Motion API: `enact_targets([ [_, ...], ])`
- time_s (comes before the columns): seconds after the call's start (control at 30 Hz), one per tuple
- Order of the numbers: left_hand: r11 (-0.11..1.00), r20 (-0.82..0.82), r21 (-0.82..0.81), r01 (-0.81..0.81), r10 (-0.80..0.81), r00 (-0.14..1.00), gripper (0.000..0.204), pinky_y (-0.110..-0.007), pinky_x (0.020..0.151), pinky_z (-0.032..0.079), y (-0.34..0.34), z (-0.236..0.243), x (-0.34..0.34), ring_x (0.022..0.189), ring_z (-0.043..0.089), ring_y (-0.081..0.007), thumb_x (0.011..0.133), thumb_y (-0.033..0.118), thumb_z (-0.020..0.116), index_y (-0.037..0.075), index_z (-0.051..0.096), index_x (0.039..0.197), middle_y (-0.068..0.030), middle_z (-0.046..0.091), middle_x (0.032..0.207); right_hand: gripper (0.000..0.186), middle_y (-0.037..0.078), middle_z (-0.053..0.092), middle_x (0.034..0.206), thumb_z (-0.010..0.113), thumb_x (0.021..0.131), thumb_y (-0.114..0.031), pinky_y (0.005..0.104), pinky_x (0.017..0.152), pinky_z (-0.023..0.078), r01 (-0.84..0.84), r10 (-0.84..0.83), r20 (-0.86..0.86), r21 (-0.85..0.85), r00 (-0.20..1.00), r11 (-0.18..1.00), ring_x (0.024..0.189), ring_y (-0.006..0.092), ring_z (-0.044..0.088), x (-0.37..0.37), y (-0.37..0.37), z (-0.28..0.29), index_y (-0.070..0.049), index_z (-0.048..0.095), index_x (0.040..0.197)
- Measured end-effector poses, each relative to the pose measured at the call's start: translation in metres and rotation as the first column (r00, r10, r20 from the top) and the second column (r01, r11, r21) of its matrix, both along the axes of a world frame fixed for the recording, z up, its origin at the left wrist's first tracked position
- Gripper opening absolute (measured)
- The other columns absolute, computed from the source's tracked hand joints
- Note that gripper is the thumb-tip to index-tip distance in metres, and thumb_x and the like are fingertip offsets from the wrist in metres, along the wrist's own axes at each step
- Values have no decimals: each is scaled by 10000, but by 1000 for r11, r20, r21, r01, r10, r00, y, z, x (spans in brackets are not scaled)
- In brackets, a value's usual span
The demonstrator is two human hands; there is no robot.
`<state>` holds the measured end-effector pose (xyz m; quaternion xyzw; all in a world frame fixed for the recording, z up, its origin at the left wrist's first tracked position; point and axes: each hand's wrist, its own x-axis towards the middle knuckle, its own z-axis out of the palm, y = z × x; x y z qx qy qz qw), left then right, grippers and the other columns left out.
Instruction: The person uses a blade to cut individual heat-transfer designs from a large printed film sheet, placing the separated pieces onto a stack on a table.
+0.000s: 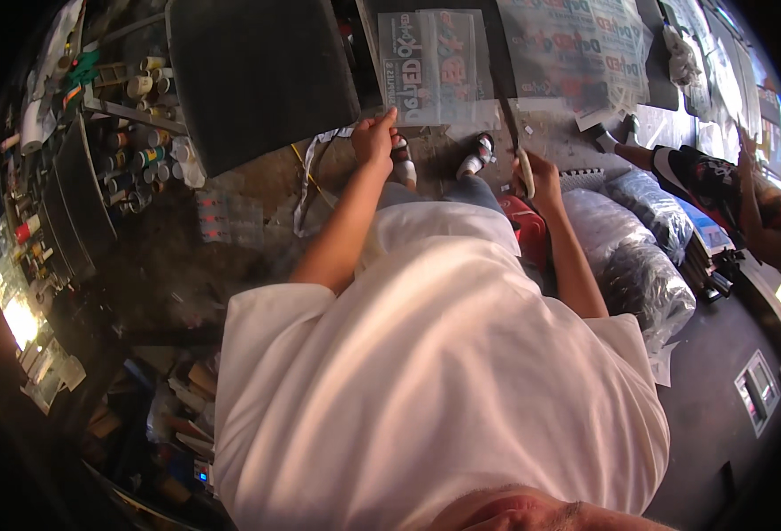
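— Up at the far end of your reach, what have you got?

— Your left hand [374, 139] pinches the lower left corner of a clear printed film sheet [435, 66], which lies flat on the floor ahead of your feet, just beside a dark flat board [258, 75]. Your right hand [539, 177] is clenched round the pale handle of a long thin blade-like tool [513, 142], which points up along the sheet's right edge.

— How will that sheet behave?

— You should expect it to be light, thin and floppy, and probably slick. Judging by its gloss, it would crease or buckle if you pulled it from one corner only. Your grip at the corner looks right for steadying it; pressing flat near the edge would hold it better than lifting.

— Anything close by to mind?

— More printed sheets [585, 44] lie to the right of yours. Silvery wrapped bundles [638, 257] sit by your right forearm, and shelves of small jars [134, 133] stand off to your left. Another person's arm [673, 164] reaches in from the right, well apart from your hands.
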<state>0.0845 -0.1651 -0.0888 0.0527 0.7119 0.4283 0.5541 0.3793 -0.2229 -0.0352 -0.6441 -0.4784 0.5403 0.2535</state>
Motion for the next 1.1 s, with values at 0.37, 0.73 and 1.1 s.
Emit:
enact_targets([
  [0.37,990,-272,136,-30,67,960,198,-215,569,475,-5,7,-153,636,545,-86,791,122,750,30,644,931,-2,597,763,347,19,588,613,693,830,-162,225,450,418,59,-76,-113,-152,991,987,517,57,530,15,-56,-8,-5,639,1134],
  [0.73,979,8,-83,188,-188,982,357,-225,483,477,-5,-2,32,526,581,-104,704,311,834,62,578,708,-42,629,681,369,16,601,635,715,814,-199,235,475,430,134,-147,-61,-179,987,975,532,60,537,18,-58,-11,-27,649,1133],
  [1.1,979,143,198,-57,29,989,162,-285,655,561,-7,-7,-11,711,629,-159,861,54,645,64,522,967,-72,619,879,408,11,590,632,728,811,-221,235,478,431,92,-102,-59,-155,993,984,540,61,533,31,-51,-13,-14,636,1151],
])
